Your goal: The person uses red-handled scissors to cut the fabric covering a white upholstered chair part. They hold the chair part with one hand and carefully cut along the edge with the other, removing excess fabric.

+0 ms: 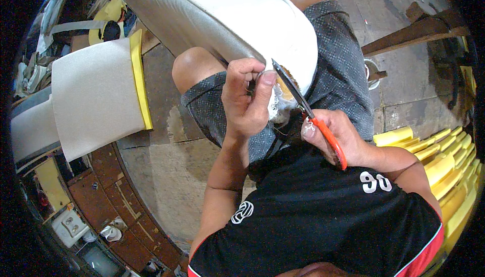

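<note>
A cream upholstered cushion (227,12) with piped edges rests across my lap. At its near end the cover is parted, and white wadding (279,109) and some brownish-yellow filling (286,87) show there. My left hand (247,97) is closed, its thumb and forefinger pinching the cover's edge beside this opening. Scissors (331,138) with orange handles are gripped in my right hand (341,125). Their dark blades lie over the opening, pointing up and left, with the tip close to my left fingers. White shreds cling near my right thumb.
To the left stands a pale upholstered panel (98,95) with a yellow foam edge. Yellow foam strips (439,161) are piled at the right. A wooden leg (414,34) and a white bucket (373,70) are beyond my right knee. Brown boards (126,201) lie at lower left.
</note>
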Demonstrator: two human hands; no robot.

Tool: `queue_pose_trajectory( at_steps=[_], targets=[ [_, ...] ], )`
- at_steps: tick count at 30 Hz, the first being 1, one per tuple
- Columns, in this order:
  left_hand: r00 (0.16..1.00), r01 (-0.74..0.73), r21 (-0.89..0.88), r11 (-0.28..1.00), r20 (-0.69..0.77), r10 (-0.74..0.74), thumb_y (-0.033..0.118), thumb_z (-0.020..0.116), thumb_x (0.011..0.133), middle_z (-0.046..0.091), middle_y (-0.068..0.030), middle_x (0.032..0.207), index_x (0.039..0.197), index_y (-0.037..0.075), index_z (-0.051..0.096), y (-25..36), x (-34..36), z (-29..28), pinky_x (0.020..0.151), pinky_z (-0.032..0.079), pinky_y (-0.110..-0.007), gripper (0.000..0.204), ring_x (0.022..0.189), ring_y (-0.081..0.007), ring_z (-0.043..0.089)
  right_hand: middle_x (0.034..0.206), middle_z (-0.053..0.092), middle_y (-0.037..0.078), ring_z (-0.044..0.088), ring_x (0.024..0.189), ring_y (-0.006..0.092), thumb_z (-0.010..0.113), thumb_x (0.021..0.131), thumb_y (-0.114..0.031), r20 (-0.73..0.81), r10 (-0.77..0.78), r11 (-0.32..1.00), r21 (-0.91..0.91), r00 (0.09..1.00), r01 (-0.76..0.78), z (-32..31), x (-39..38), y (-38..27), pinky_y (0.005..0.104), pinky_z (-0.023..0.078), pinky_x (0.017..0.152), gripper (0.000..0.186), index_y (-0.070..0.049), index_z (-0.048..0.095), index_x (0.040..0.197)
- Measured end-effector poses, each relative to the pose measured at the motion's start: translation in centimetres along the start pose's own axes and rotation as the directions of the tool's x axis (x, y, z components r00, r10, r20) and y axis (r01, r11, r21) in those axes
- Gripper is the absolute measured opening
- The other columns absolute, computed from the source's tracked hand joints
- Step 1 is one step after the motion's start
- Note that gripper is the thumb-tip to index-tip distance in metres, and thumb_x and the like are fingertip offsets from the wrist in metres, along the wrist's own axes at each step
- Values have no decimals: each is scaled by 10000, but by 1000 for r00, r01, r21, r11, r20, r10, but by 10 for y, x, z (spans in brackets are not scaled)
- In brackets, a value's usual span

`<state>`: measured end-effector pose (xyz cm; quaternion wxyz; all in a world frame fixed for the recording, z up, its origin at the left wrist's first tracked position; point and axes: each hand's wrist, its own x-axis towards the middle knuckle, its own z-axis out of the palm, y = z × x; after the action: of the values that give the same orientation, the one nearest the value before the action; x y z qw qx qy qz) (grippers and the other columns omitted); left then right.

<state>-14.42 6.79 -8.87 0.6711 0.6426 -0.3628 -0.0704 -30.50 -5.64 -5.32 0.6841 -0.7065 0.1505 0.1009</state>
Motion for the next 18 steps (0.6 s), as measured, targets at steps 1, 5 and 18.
queue_pose_trajectory(
  at_steps=[1, 5, 18],
  targets=[
    [998, 61, -91, 994, -14, -63, -2, 551, 953, 513, 17, 769, 1062, 19, 488, 1, 0, -1, 582, 361, -183, 128, 662, -22, 449, 611, 439, -39, 397, 574, 64, 539, 1003, -355, 4, 11, 1000, 4, 1000, -11, 0, 0, -1, 266, 359, 512, 397, -45, 523, 756],
    [966, 240, -409, 880, 8, -260, 33, 521, 974, 548, 8, 767, 1060, 23, 491, 2, 0, -4, 597, 374, -183, 92, 670, -19, 474, 551, 450, -68, 408, 544, 25, 641, 954, -369, -36, 42, 999, 35, 998, -41, 3, 0, 2, 255, 350, 465, 403, -62, 571, 703],
    [926, 310, -680, 664, 58, -372, 90, 537, 980, 597, -43, 887, 1067, 36, 478, -2, 5, -8, 683, 494, -227, 118, 764, -71, 577, 626, 499, -14, 455, 573, 57, 536, 995, -356, 42, -21, 997, 72, 999, 18, -5, -8, 4, 253, 381, 514, 370, -44, 571, 800]
  ],
)
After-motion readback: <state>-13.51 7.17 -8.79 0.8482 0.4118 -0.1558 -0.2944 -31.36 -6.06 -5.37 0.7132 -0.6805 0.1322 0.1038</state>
